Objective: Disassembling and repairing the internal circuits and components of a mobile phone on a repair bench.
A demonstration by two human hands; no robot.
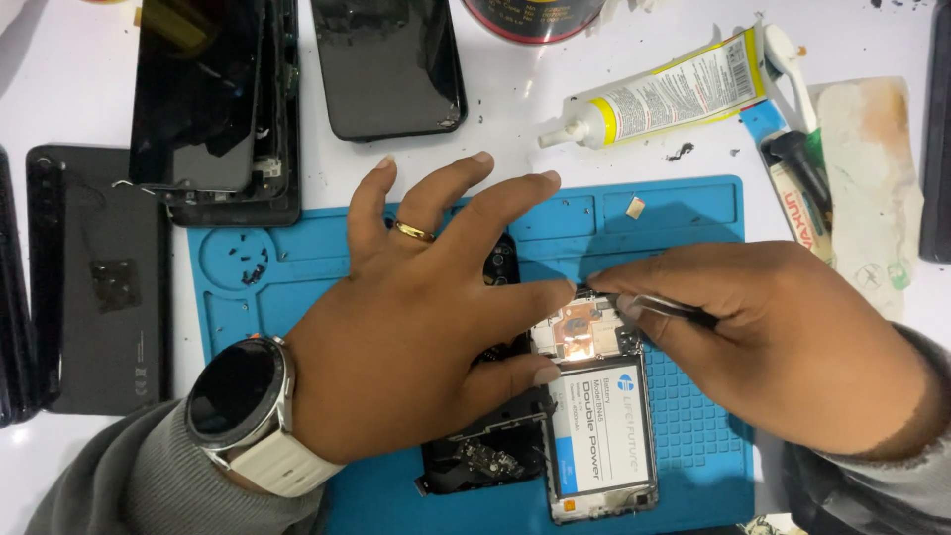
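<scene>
Head view: opened phone (594,416) centre frame, back off, battery (601,426) in place.
Left hand (416,327): fingers spread, steadying phone.
Right hand (783,337): pinching tweezers (659,305) at board.

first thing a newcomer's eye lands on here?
The opened phone at centre on the blue repair mat, its battery and copper shielding exposed. The left hand spreads over it, smartwatch on the wrist, while the right hand works metal tweezers at its top. A glue tube lies above.

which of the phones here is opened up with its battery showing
The opened phone on the blue mat, under both hands. Its white-labelled battery is exposed; the other phones lie off the mat, dark and closed-looking.
</scene>
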